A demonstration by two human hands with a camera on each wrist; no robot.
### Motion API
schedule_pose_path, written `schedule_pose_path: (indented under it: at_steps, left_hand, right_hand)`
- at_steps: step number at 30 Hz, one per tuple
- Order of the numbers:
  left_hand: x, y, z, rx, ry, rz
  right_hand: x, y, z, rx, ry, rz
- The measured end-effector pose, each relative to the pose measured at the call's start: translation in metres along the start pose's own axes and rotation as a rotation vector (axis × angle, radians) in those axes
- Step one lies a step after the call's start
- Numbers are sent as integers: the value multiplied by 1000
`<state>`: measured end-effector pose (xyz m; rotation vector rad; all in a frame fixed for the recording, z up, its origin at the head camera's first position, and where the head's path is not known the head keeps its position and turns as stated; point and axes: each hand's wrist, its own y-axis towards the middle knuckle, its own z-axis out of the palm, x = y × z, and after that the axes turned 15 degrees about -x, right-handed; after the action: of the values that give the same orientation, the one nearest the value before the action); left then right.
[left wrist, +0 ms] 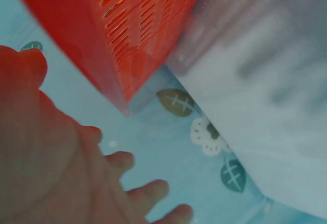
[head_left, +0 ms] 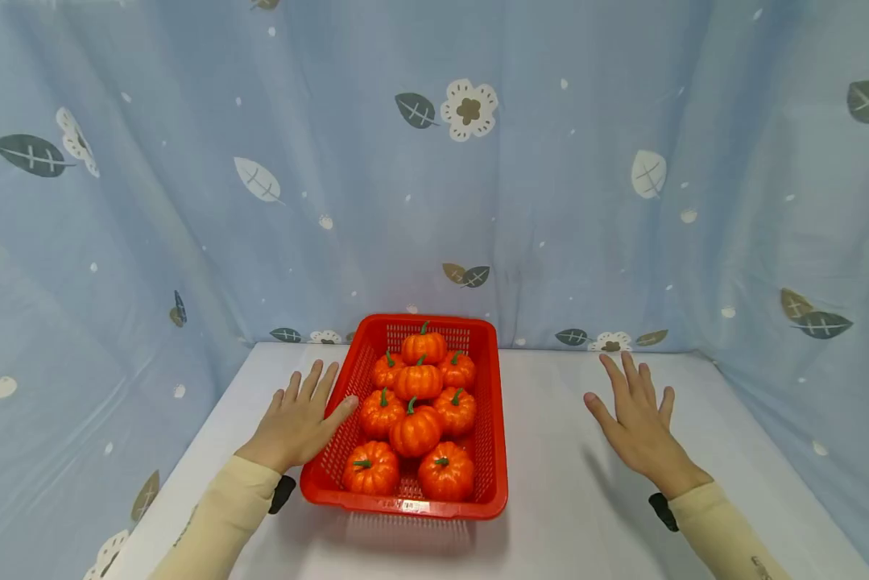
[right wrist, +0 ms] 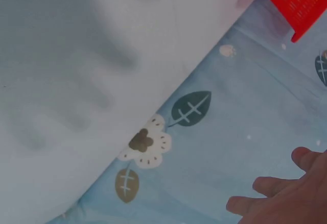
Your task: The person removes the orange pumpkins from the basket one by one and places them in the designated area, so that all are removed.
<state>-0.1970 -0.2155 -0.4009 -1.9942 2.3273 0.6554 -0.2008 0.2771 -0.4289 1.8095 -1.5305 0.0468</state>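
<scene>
A person's left hand (head_left: 295, 428), its back to the head camera, extends just beside a red rectangular plastic basket (head_left: 354, 501) with perforated walls. The fingers are straight and slightly apart, the thumb stretched out toward the left rim; whether thumb and rim touch cannot be told. Inside the basket, nine glossy orange ribbed pumpkins (head_left: 415, 433) with green stems are visible, two at the near end and the others grouped behind them. To the right, well apart from the basket, the right hand (head_left: 639, 433) hovers above a smooth white table (head_left: 550, 499), casting a shadow, its fingers straight and spread and holding nothing. Cream-coloured long sleeves (head_left: 225, 515) cover both forearms, and a black band (head_left: 282, 494) shows at each wrist. Behind the table hangs a light-blue fabric curtain (head_left: 376, 185) printed with leaves and flowers; the basket stands near it, left of the table's centre.
</scene>
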Motion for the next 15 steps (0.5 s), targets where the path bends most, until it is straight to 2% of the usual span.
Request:
schedule_pose_path:
  at_steps: [4, 8, 12, 15]
  left_hand:
    - [-4, -1, -4, -54, -16, 52]
    - [-8, -12, -7, -87, -67, 114]
    - [-13, -28, -13, -75, -89, 145]
    - [-13, -39, -14, -41, -102, 127]
  right_hand:
    - [-1, 3, -2, -18, 5, -17]
    - [-2, 3, 0, -43, 23, -54]
    - [1, 6, 1, -72, 79, -97]
    - [9, 11, 0, -60, 142, -97]
